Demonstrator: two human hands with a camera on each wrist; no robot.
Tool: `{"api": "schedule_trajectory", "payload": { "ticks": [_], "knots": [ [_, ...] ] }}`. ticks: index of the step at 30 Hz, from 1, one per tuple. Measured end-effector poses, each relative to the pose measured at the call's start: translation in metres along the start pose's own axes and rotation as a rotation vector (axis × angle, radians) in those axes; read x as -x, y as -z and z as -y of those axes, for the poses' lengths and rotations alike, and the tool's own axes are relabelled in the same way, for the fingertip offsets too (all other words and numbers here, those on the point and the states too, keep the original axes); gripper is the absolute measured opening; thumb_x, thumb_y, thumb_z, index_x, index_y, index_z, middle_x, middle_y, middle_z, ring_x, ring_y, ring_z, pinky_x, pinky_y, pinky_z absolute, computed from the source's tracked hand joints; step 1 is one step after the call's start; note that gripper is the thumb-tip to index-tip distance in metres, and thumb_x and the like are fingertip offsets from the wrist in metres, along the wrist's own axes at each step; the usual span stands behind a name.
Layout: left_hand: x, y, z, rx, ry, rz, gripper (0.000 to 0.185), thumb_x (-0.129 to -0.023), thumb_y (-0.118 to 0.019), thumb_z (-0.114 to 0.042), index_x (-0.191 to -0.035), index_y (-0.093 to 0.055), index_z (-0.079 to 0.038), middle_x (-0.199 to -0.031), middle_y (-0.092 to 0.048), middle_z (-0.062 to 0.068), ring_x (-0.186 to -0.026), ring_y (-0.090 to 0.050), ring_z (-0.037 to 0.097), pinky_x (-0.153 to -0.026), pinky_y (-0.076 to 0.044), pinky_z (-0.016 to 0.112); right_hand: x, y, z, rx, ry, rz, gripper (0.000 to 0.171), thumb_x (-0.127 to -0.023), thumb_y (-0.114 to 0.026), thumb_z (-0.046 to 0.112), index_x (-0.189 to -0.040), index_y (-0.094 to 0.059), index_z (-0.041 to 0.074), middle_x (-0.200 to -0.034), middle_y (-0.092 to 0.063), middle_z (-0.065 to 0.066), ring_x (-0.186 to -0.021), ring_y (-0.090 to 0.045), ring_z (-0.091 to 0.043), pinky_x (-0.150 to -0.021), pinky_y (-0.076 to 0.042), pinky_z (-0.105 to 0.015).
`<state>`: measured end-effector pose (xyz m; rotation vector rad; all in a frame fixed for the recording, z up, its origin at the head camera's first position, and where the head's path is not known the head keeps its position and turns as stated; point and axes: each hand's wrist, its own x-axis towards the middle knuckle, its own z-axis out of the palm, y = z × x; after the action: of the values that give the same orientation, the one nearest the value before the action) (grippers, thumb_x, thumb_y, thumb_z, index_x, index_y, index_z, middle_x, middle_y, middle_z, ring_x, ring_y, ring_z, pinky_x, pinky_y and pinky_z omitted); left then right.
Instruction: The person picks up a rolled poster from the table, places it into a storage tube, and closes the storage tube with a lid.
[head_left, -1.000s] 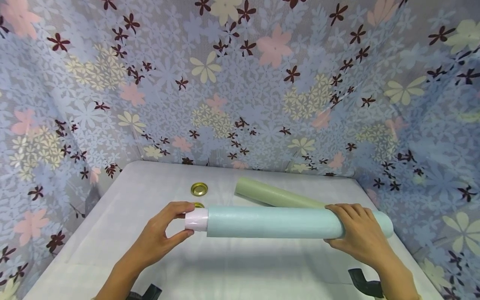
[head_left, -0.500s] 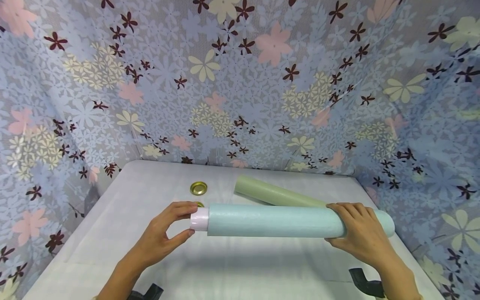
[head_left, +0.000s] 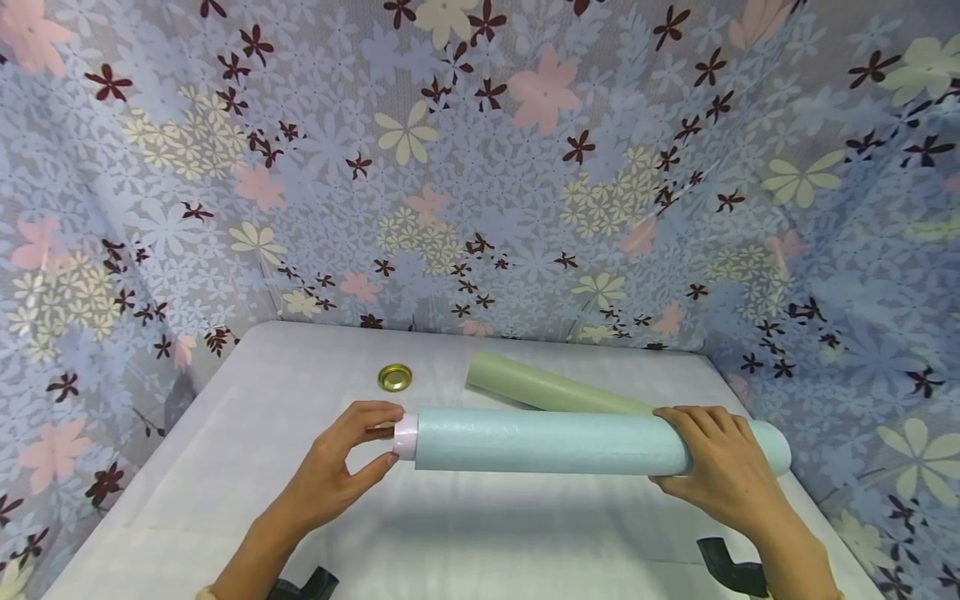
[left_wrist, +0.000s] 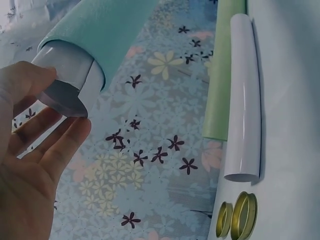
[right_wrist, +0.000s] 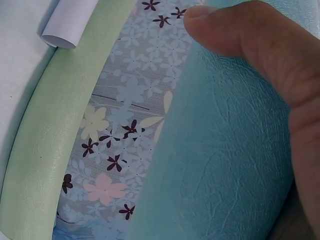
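Note:
I hold a light teal roll (head_left: pixel 547 442) level above the white table (head_left: pixel 225 500). A short white inner tube (head_left: pixel 406 436) sticks out of its left end. My left hand (head_left: pixel 392 436) pinches that white end between thumb and fingers; in the left wrist view the left hand (left_wrist: pixel 65 102) cups the white tube's (left_wrist: pixel 75 65) closed end. My right hand (head_left: pixel 675 450) grips the roll near its right end, and in the right wrist view a finger (right_wrist: pixel 250 45) lies across the teal surface (right_wrist: pixel 220 165).
A pale green roll (head_left: pixel 547 387) lies on the table behind the teal one, with a white tube (left_wrist: pixel 245 95) beside it. Gold lids (left_wrist: pixel 243 215) sit on the table at back left. Flowered curtains (head_left: pixel 480 167) wall in the table on three sides.
The white inner tube has slid further into the teal roll, so less of it shows. My left hand has followed it to the right. The right hand has stayed put.

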<state>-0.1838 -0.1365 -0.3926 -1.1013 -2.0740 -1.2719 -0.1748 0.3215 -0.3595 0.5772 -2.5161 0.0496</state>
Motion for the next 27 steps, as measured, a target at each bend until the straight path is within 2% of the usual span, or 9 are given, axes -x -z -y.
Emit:
{"api": "schedule_trajectory", "payload": {
  "ticks": [5, 11, 18, 27],
  "knots": [
    [-0.001, -0.003, 0.000, -0.016, 0.025, 0.004, 0.061, -0.074, -0.072, 0.010, -0.129, -0.051, -0.006, -0.125, -0.054, 0.008, -0.116, -0.055, 0.012, -0.090, -0.052, 0.024, 0.001, 0.000, 0.000, 0.003, -0.009, 0.008, 0.085, -0.045, -0.089, 0.036, -0.120, -0.057, 0.014, -0.110, -0.063, -0.008, -0.098, -0.052, -0.032, -0.082, -0.037, -0.049],
    [0.000, -0.007, 0.001, -0.059, 0.027, -0.006, 0.053, -0.076, -0.073, 0.004, -0.124, -0.054, -0.003, -0.125, -0.056, 0.007, -0.116, -0.054, 0.011, -0.093, -0.048, 0.017, 0.001, 0.000, 0.000, 0.005, -0.011, 0.009, 0.084, -0.045, -0.089, 0.036, -0.120, -0.057, 0.014, -0.110, -0.063, -0.007, -0.098, -0.052, -0.031, -0.082, -0.038, -0.050],
    [0.001, -0.010, -0.002, -0.142, 0.107, -0.022, 0.052, -0.077, -0.076, -0.004, -0.124, -0.057, -0.014, -0.125, -0.056, 0.003, -0.113, -0.056, 0.011, -0.092, -0.048, 0.015, 0.002, 0.000, 0.000, 0.010, -0.018, 0.011, 0.085, -0.045, -0.089, 0.036, -0.120, -0.057, 0.014, -0.110, -0.062, -0.007, -0.097, -0.052, -0.031, -0.082, -0.037, -0.050],
    [0.004, -0.013, -0.001, -0.126, 0.090, -0.044, 0.053, -0.076, -0.075, -0.002, -0.125, -0.057, -0.008, -0.124, -0.057, 0.008, -0.110, -0.058, 0.010, -0.092, -0.046, 0.012, 0.004, -0.001, -0.001, 0.012, -0.021, 0.009, 0.085, -0.045, -0.089, 0.036, -0.120, -0.057, 0.014, -0.109, -0.062, -0.007, -0.097, -0.052, -0.031, -0.082, -0.037, -0.050]
  ]
}}
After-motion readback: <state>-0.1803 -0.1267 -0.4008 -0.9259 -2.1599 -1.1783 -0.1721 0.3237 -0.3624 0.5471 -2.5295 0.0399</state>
